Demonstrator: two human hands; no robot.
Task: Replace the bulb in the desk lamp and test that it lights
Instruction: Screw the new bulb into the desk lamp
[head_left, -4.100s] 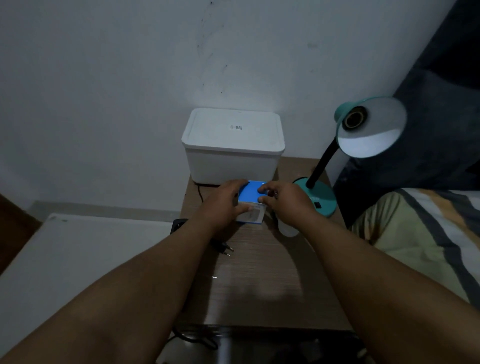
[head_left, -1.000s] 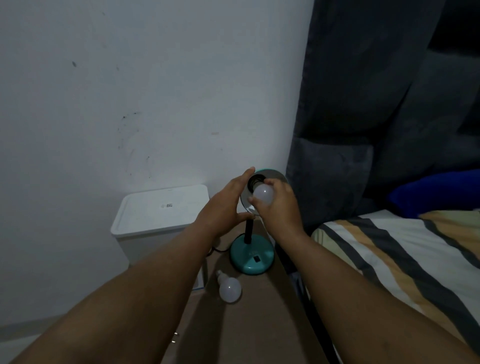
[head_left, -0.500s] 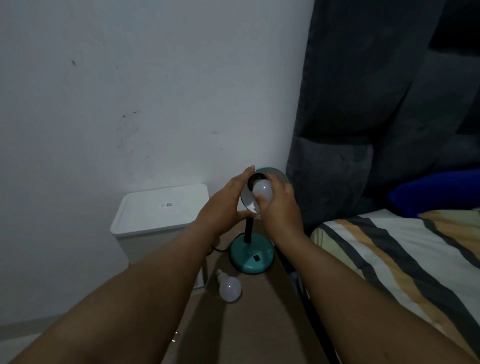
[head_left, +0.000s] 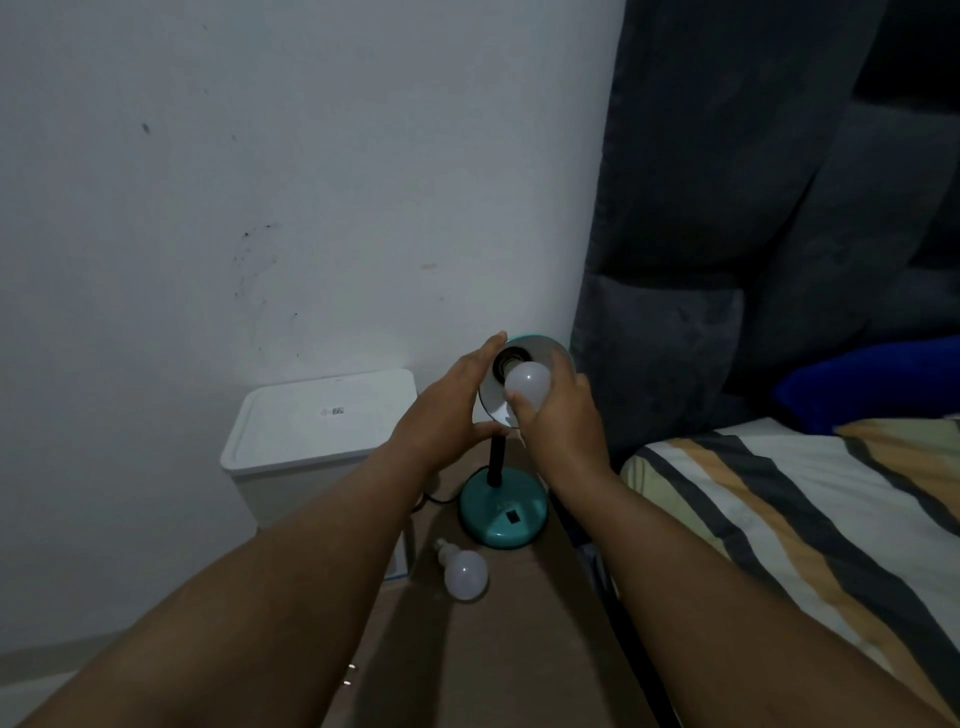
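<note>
The right hand (head_left: 563, 421) grips a white bulb (head_left: 529, 385) at the lamp shade (head_left: 540, 348), which the left hand (head_left: 449, 415) cups open-fingered above the counter (head_left: 498, 649).

Bulb (head_left: 528, 384) at lamp shade (head_left: 540, 358)
Right hand (head_left: 558, 415) grips it, left hand (head_left: 447, 415) cups shade; spare bulb (head_left: 466, 574) on desk (head_left: 493, 665) by base (head_left: 503, 515).

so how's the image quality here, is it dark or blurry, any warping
Head view: dim and bluish, with no lamp glow; the bulb in the right hand and the spare bulb on the table are the brightest spots. Head view: soft arm shadows fall on the table. Head view: wide-angle warping stretches the forearms and bends the bed edge; focus is fair.
</note>
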